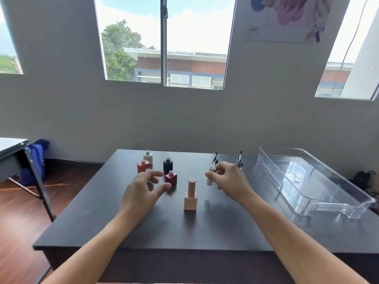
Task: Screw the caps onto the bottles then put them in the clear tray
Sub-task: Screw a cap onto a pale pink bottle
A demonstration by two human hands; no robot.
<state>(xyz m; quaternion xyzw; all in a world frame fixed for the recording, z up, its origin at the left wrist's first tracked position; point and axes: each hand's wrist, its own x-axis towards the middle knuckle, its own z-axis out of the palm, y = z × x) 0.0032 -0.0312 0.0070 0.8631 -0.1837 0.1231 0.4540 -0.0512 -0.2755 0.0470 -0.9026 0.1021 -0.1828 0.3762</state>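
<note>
right hand [229, 179] pinching beige cap [210, 177] | left hand [143, 189] spread wide, possibly above a bottle | clear tray [348, 203] right

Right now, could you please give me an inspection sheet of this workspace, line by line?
Surface: dark table, flat, with bare space near the front edge.
Job's things: capped beige bottle upright at centre; open white bottle, orange bottle, black bottle and maroon bottle grouped at back left; two loose brush caps standing at the back; clear tray at right, with no bottles in it.
Clutter: nothing seen on the table.
Hands: left hand open, fingers spread near the maroon bottle; right hand pinching a beige cap.
Cables: thin wire running down beside the right window.
Surroundings: windows, wall poster, grey side table, blue bag.
</note>
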